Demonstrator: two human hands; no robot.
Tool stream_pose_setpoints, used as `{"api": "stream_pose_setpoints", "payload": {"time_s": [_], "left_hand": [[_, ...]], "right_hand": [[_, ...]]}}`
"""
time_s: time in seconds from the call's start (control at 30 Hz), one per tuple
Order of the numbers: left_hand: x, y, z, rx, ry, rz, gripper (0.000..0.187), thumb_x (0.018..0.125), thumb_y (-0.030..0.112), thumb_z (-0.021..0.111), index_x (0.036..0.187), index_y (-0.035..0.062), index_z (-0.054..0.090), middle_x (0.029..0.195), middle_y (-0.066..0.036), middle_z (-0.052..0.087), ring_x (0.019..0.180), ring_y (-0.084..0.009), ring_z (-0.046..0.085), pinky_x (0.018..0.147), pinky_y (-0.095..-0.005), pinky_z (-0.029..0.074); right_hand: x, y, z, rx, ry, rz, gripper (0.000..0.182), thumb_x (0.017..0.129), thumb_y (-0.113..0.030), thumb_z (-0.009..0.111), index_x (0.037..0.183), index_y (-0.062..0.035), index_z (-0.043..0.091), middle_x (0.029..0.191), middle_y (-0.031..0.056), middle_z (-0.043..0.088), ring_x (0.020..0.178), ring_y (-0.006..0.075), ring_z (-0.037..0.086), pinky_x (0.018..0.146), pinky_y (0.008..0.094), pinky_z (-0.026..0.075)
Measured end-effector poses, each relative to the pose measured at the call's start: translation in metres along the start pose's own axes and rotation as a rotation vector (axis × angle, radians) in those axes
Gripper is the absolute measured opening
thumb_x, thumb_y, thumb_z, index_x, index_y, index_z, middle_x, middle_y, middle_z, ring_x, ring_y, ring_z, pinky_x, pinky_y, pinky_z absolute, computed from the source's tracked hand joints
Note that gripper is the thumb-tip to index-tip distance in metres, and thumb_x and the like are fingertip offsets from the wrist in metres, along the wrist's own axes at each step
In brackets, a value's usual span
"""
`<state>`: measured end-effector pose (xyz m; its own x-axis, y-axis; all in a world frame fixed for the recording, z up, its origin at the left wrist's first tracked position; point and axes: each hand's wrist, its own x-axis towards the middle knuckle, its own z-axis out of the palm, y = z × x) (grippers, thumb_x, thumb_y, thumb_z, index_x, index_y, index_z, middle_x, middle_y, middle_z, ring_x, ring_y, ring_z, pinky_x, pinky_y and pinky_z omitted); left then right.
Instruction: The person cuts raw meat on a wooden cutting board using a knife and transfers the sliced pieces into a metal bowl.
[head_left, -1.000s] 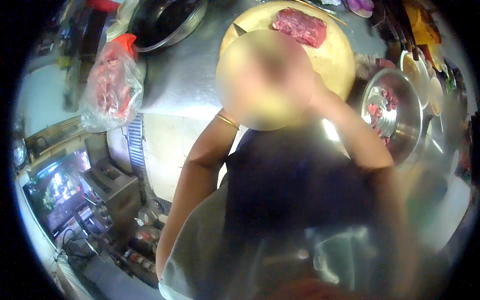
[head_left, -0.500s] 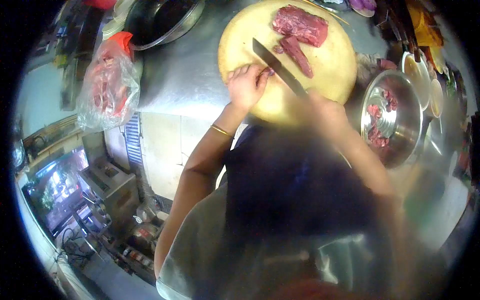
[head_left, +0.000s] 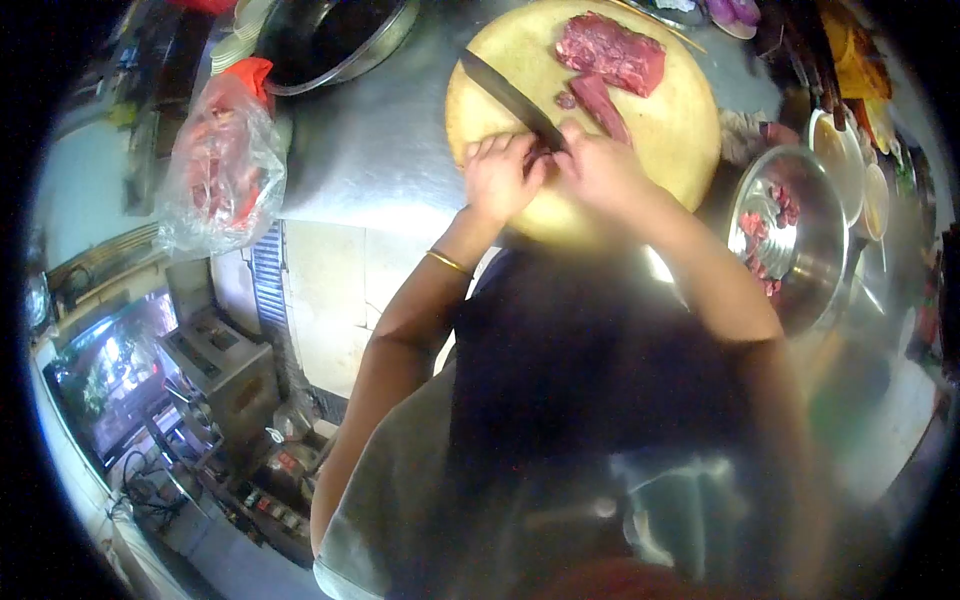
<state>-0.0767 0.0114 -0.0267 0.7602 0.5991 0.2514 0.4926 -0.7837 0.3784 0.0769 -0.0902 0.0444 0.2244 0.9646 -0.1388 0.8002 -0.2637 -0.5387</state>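
Note:
A long dark knife (head_left: pixel 510 98) is in my right hand (head_left: pixel 605 172), its blade pointing up and left across the round yellow cutting board (head_left: pixel 665 140). My left hand (head_left: pixel 498 178), fingers curled, presses a small dark piece of meat (head_left: pixel 541 160) onto the board. The knife's heel end lies close to those fingertips, and the hands nearly meet. Farther up the board rest a large chunk of red meat (head_left: pixel 612 52), a narrow strip of meat (head_left: pixel 602 105) and a tiny scrap (head_left: pixel 565 100).
Right of the board stands a steel bowl (head_left: pixel 825 240) with cut meat pieces inside. A clear plastic bag (head_left: pixel 222 175) of red meat hangs at the counter's left edge. Behind it sits a large dark basin (head_left: pixel 345 60). Bowls and utensils crowd the far right.
My right hand has moved up and left with the knife, coming right beside my left hand. The left hand still holds the small piece of meat. The view has shifted slightly.

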Motion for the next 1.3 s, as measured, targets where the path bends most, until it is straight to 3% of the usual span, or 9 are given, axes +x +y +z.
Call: {"api": "stream_pose_setpoints", "payload": {"time_s": [0.2,0.37,0.57,0.73,0.83,1.07,1.13,1.3], "left_hand": [[-0.025,-0.007,0.001,-0.103,0.128,-0.031,0.025,0.082,0.025,0.066,0.104,0.013,0.066,0.092,-0.008,0.067,0.089,-0.0292,0.061,0.082,-0.0431,0.041],[-0.021,-0.008,0.008,-0.069,0.146,-0.057,0.016,0.08,0.024,0.069,0.094,0.0149,0.067,0.085,-0.004,0.066,0.085,-0.0268,0.062,0.079,-0.0422,0.041],[-0.018,-0.005,0.01,-0.023,0.203,-0.032,0.008,0.076,0.025,0.071,0.079,0.0177,0.069,0.083,-0.001,0.065,0.084,-0.0242,0.061,0.077,-0.0401,0.041],[-0.018,-0.007,0.008,0.005,0.152,-0.021,0.009,0.078,0.025,0.07,0.083,0.0177,0.07,0.083,-0.001,0.065,0.085,-0.0243,0.061,0.078,-0.0407,0.04],[-0.023,-0.008,0.005,-0.057,0.205,0.002,0.011,0.08,0.024,0.068,0.088,0.0166,0.068,0.084,-0.002,0.064,0.086,-0.0256,0.06,0.079,-0.0418,0.039],[-0.035,-0.005,0.007,-0.11,0.278,-0.039,0.01,0.082,0.025,0.066,0.087,0.0165,0.064,0.086,-0.003,0.063,0.084,-0.0265,0.058,0.08,-0.0414,0.037],[-0.03,-0.002,0.005,-0.111,0.267,-0.045,0.009,0.08,0.026,0.068,0.082,0.0181,0.065,0.084,-0.002,0.063,0.083,-0.0249,0.058,0.079,-0.0405,0.037],[-0.03,-0.004,0.003,-0.081,0.229,-0.04,0.01,0.077,0.025,0.072,0.08,0.0178,0.067,0.079,0.0,0.062,0.08,-0.0235,0.059,0.077,-0.0394,0.038]], "right_hand": [[-0.075,0.034,-0.02,0.119,-0.136,0.171,0.03,0.09,-0.022,0.061,0.111,-0.0048,0.047,0.082,0.0211,0.067,0.077,0.0413,0.067,0.068,0.0513,0.053],[-0.091,0.005,-0.022,0.003,-0.072,0.046,0.026,0.089,-0.019,0.063,0.104,-0.0057,0.046,0.078,0.0197,0.066,0.074,0.0387,0.067,0.065,0.0477,0.054],[-0.07,-0.012,-0.021,-0.053,-0.134,0.033,0.027,0.089,-0.021,0.061,0.108,-0.0049,0.049,0.077,0.0185,0.067,0.072,0.0371,0.068,0.061,0.047,0.054],[-0.013,-0.016,0.001,-0.042,-0.029,-0.062,0.039,0.09,-0.024,0.059,0.122,-0.0033,0.049,0.081,0.0205,0.068,0.072,0.0387,0.068,0.062,0.0495,0.053],[-0.001,-0.013,0.008,-0.018,-0.041,-0.067,0.038,0.09,-0.023,0.059,0.122,-0.0042,0.048,0.082,0.0212,0.068,0.074,0.0403,0.067,0.063,0.0497,0.053],[-0.08,0.035,-0.012,0.14,-0.182,0.126,0.032,0.09,-0.02,0.06,0.116,-0.0059,0.046,0.084,0.022,0.067,0.078,0.0404,0.067,0.066,0.0483,0.054],[-0.087,0.014,-0.024,-0.009,-0.151,0.09,0.03,0.09,-0.019,0.06,0.113,-0.006,0.045,0.083,0.0214,0.067,0.079,0.0397,0.067,0.067,0.0477,0.054],[-0.089,-0.009,-0.023,0.064,-0.12,-0.018,0.027,0.089,-0.018,0.062,0.106,-0.005,0.045,0.077,0.0192,0.066,0.075,0.039,0.067,0.064,0.0483,0.053]]}}
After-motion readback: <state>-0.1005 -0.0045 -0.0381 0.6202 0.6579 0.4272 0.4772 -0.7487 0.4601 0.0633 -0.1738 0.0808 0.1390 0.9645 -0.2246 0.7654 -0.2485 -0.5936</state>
